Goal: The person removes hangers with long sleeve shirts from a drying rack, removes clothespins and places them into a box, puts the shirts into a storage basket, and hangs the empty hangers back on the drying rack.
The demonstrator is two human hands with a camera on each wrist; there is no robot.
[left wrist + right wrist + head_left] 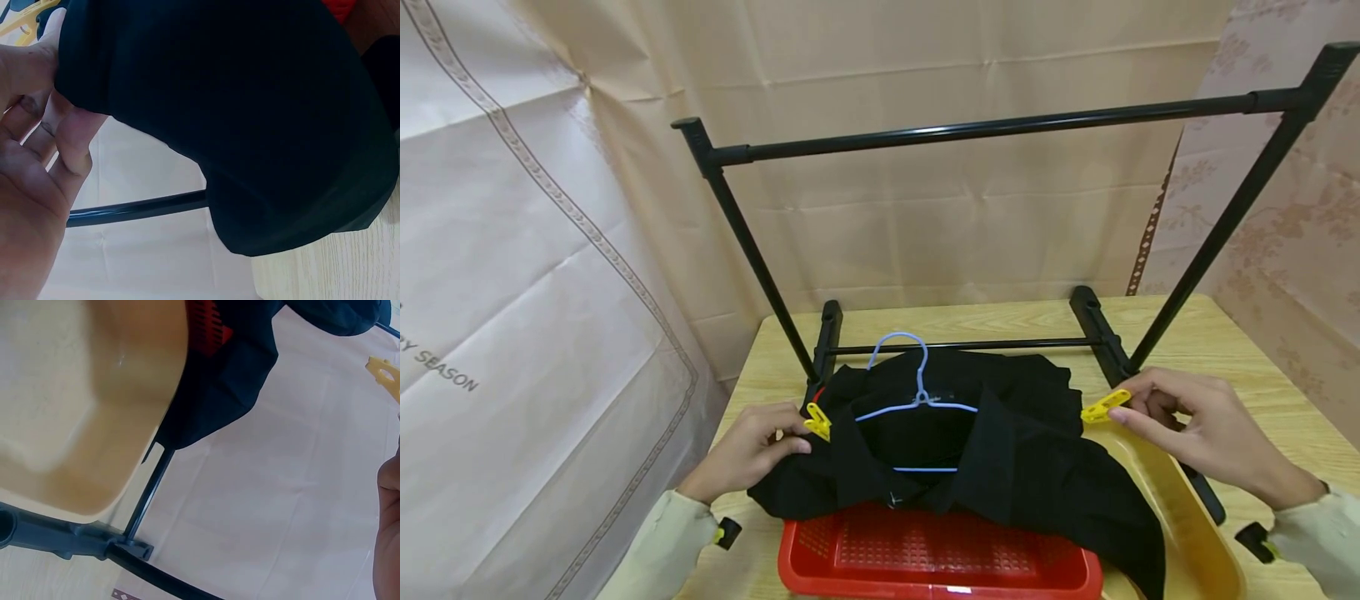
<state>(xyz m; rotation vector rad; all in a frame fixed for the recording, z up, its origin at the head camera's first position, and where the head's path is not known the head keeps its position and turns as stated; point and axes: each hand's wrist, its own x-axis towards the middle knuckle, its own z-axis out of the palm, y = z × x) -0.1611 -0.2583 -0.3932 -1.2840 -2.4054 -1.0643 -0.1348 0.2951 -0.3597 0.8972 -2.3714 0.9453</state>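
Observation:
A black collared shirt point(1045, 454) lies on a light blue hanger point(921, 400), its hook upright and its collar open. My left hand point(752, 446) pinches the shirt's edge at the left shoulder. Beside those fingertips, a yellow clothespin point(818, 422) sits against the fabric. In the left wrist view, dark cloth point(237, 125) passes between the thumb and fingers of the left hand point(37, 150). My right hand point(1206, 425) pinches a second yellow clothespin point(1105, 407) near the right side of the shirt. That clothespin point(386, 375) points away from the hand in the right wrist view.
Under the shirt stands a red basket point(940, 583). A yellow basin point(1206, 542) is to its right, partly covered by a sleeve. Behind, a black rack rises from the wooden table point(1000, 321), with its top bar point(1000, 127) high above the shirt. Cloth sheets hang around.

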